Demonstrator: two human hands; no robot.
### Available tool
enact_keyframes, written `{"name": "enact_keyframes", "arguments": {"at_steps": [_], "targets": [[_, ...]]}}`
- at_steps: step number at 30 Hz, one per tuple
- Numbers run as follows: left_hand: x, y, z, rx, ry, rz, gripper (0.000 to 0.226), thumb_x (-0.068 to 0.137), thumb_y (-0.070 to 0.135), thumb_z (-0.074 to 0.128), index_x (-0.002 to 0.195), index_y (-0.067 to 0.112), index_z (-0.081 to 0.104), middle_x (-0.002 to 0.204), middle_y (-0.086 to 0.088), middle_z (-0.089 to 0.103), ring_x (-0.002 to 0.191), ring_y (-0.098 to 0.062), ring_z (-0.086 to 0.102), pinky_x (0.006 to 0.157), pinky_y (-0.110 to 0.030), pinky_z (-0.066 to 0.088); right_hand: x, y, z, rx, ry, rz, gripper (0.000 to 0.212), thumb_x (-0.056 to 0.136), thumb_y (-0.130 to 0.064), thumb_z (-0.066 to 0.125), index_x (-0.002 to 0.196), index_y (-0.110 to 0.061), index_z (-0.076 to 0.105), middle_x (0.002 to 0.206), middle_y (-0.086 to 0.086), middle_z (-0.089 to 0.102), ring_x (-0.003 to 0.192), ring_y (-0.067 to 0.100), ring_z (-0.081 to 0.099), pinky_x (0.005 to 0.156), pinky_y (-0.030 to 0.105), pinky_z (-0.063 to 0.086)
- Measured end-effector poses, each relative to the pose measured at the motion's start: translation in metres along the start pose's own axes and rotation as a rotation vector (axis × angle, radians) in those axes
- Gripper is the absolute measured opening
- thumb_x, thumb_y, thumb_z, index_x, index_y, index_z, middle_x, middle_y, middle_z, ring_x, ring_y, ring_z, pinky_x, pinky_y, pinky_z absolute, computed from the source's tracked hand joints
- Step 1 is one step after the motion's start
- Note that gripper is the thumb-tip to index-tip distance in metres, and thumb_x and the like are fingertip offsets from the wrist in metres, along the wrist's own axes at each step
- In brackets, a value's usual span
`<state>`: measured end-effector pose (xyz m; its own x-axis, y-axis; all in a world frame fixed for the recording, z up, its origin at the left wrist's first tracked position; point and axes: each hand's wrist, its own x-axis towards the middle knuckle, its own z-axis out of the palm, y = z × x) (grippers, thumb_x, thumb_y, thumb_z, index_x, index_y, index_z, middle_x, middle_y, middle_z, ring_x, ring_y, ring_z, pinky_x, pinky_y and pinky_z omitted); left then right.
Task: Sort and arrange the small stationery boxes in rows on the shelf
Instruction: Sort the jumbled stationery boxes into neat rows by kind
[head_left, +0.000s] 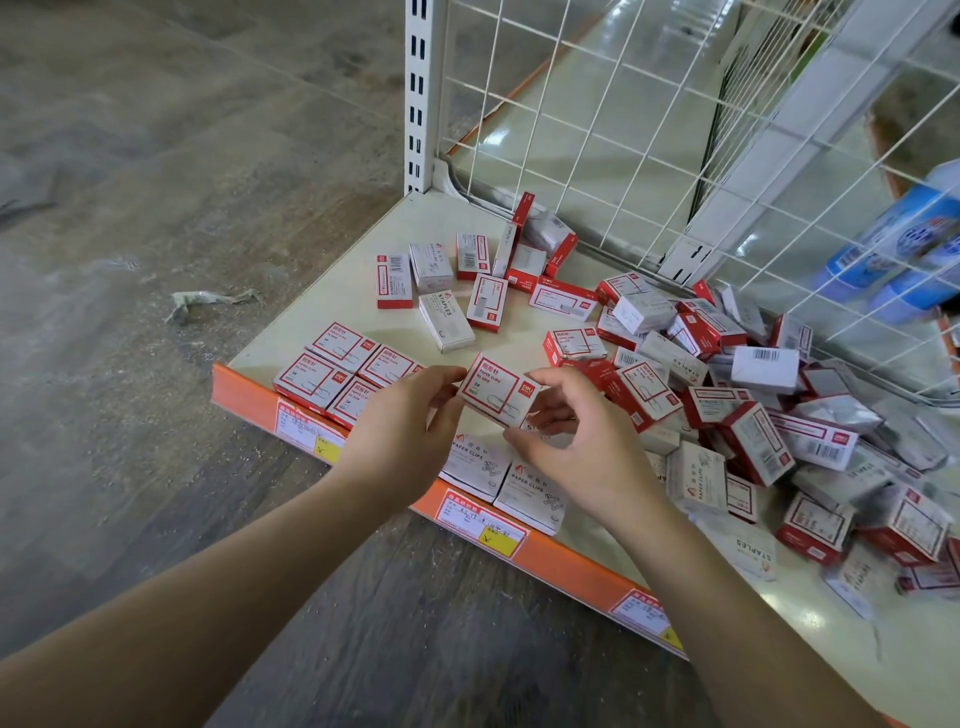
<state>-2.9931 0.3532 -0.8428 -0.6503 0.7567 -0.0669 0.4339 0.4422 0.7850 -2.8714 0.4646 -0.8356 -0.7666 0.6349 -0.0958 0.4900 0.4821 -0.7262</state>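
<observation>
Both hands on red paper-clip box (500, 389): my left hand (410, 431) and right hand (576, 447) pinching opposite ends, above shelf (332, 291) front. Judge it light, stiff cardboard, crushable; grip short ends. Started row (343, 371) just left.

Both hands forward, left (402, 421) and right (576, 441); fingers curled in a shared pinch

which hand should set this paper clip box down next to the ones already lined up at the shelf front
Left, probably. The left hand already pinches the paper clip box on the side facing the lined-up red boxes, which lie to its left. The right hand would have to cross over.
</observation>
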Motion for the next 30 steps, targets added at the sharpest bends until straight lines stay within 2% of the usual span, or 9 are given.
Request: {"name": "enact_keyframes", "arguments": {"at_steps": [6, 10, 12, 15, 18, 20, 25, 28, 30], "targets": [[0.002, -0.001, 0.0, 0.028, -0.017, -0.002, 0.035, 0.097, 0.02, 0.043, 0.131, 0.017, 0.049, 0.125, 0.004, 0.058, 0.113, -0.009, 0.053, 0.082, -0.014, 0.041, 0.002, 0.0, 0.002, -0.003, 0.016, 0.006, 0.044, 0.079, -0.03, 0.072, 0.117, -0.026, 0.051, 0.09, -0.024, 0.055, 0.092, -0.001, 0.055, 0.082, 0.018, 0.048], [0.008, -0.007, -0.004, 0.2, -0.012, 0.041, 0.037, 0.097, 0.025, 0.043, 0.133, 0.017, 0.048, 0.129, 0.0, 0.054, 0.116, -0.015, 0.051, 0.091, -0.025, 0.045, 0.01, 0.001, 0.005, 0.011, 0.043, 0.03, 0.037, 0.08, -0.028, 0.071, 0.111, -0.028, 0.052, 0.092, -0.02, 0.061, 0.088, -0.004, 0.056, 0.075, 0.015, 0.047], [0.012, -0.012, -0.009, 0.311, -0.005, 0.045, 0.038, 0.097, 0.027, 0.042, 0.134, 0.019, 0.046, 0.132, 0.001, 0.05, 0.119, -0.018, 0.047, 0.094, -0.029, 0.041, 0.016, 0.001, 0.006, 0.017, 0.052, 0.044, 0.033, 0.08, -0.028, 0.071, 0.107, -0.029, 0.051, 0.088, -0.021, 0.06, 0.083, -0.006, 0.056, 0.069, 0.012, 0.045], [0.019, -0.024, -0.02, 0.446, -0.002, 0.014, 0.039, 0.096, 0.028, 0.042, 0.134, 0.019, 0.046, 0.135, 0.0, 0.046, 0.124, -0.021, 0.04, 0.1, -0.032, 0.033, 0.028, 0.001, 0.007, 0.023, 0.074, 0.047, 0.03, 0.08, -0.029, 0.071, 0.105, -0.026, 0.055, 0.086, -0.019, 0.062, 0.08, -0.004, 0.059, 0.07, 0.017, 0.049], [0.023, -0.037, -0.03, 0.512, 0.024, -0.001, 0.038, 0.095, 0.025, 0.043, 0.132, 0.019, 0.049, 0.135, -0.001, 0.047, 0.125, -0.022, 0.04, 0.103, -0.033, 0.029, 0.041, -0.002, 0.009, -0.009, 0.065, 0.03, 0.029, 0.081, -0.029, 0.069, 0.106, -0.025, 0.055, 0.085, -0.022, 0.06, 0.08, -0.007, 0.058, 0.065, 0.011, 0.045], [0.025, -0.044, -0.036, 0.53, 0.044, -0.004, 0.037, 0.095, 0.024, 0.043, 0.131, 0.02, 0.05, 0.135, 0.001, 0.048, 0.125, -0.022, 0.041, 0.104, -0.033, 0.029, 0.051, -0.006, 0.012, -0.028, 0.051, 0.02, 0.032, 0.082, -0.031, 0.069, 0.109, -0.023, 0.054, 0.091, -0.018, 0.061, 0.083, -0.003, 0.058, 0.064, 0.01, 0.043], [0.03, -0.052, -0.045, 0.542, 0.007, 0.014, 0.037, 0.096, 0.026, 0.04, 0.132, 0.024, 0.051, 0.139, 0.005, 0.045, 0.127, -0.019, 0.04, 0.104, -0.028, 0.03, 0.076, -0.016, 0.025, -0.081, -0.011, 0.025, 0.042, 0.083, -0.034, 0.067, 0.121, -0.021, 0.052, 0.111, -0.008, 0.064, 0.095, 0.008, 0.06, 0.073, 0.019, 0.048], [0.032, -0.052, -0.048, 0.541, -0.019, 0.04, 0.037, 0.097, 0.027, 0.038, 0.131, 0.025, 0.052, 0.137, 0.006, 0.046, 0.124, -0.017, 0.043, 0.098, -0.027, 0.036, 0.088, -0.023, 0.034, -0.113, -0.031, 0.02, 0.046, 0.084, -0.036, 0.066, 0.124, -0.022, 0.05, 0.117, -0.007, 0.062, 0.1, 0.01, 0.059, 0.081, 0.027, 0.05], [0.034, -0.053, -0.049, 0.524, -0.026, 0.045, 0.035, 0.096, 0.028, 0.039, 0.128, 0.026, 0.054, 0.133, 0.006, 0.048, 0.121, -0.017, 0.046, 0.092, -0.027, 0.04, 0.094, -0.029, 0.04, -0.12, -0.038, 0.014, 0.045, 0.084, -0.036, 0.065, 0.125, -0.023, 0.05, 0.119, -0.007, 0.062, 0.101, 0.01, 0.059, 0.083, 0.027, 0.049]]}}
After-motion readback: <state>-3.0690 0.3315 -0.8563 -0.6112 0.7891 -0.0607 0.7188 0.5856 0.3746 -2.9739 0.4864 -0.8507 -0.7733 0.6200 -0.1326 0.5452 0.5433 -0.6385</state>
